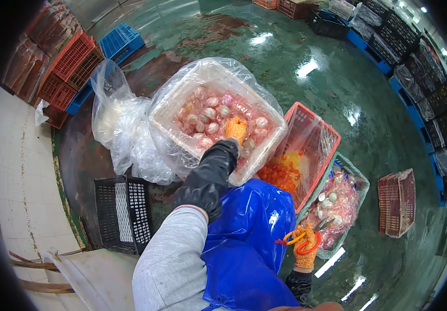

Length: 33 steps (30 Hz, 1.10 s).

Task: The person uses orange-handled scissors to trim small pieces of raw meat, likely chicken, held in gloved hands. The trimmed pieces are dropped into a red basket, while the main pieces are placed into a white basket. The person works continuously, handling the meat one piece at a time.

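Note:
My left hand [235,128], in an orange glove, reaches into a white plastic basket [169,120] lined with clear film. Its fingers are closed among pale, egg-like round pieces [209,113] in wet pink, membrane-like matter; what they grip is hidden. At the lower right, my right hand [304,243], also gloved in orange, holds scissors [323,224] with orange-red loop handles. The blades point over a green basket [366,182] of similar pink and whitish matter. Between the two baskets, a red basket [331,132] contains many glossy orange balls [279,177], like egg yolks.
Crumpled clear plastic [125,122] lies left of the white basket. A black crate [110,212] stands below it, and a reddish crate [397,202] sits far right. Stacked red crates [75,59] and black crates [389,49] line the sides. The green floor [280,44] looks wet.

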Available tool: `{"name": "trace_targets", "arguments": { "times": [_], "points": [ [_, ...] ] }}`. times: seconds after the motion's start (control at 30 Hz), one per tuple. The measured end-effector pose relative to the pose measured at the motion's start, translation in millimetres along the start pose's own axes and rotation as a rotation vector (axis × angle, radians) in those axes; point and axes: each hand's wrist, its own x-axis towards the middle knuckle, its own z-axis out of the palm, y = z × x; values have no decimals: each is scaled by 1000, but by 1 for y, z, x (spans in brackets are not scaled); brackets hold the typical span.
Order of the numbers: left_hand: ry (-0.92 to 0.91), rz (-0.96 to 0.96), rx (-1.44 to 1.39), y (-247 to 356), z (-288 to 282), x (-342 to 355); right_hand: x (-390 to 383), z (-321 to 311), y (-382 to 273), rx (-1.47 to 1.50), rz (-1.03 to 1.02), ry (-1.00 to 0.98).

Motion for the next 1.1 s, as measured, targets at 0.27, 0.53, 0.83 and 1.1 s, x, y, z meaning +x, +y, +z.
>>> {"name": "trace_targets", "arguments": {
  "times": [0.27, 0.53, 0.83, 1.1],
  "points": [
    [-108, 448, -666, 10, -103, -77, 11, 38, 7, -286, -40, -105],
    [-580, -97, -1715, 76, -100, -166, -30, 160, 1, -991, -995, -63],
    [-645, 256, -1585, 121, -97, -233, -16, 114, 23, -219, -194, -253],
    [-946, -362, -1264, 140, -108, -256, -7, 110, 26, -405, -710, -125]
  ]
}}
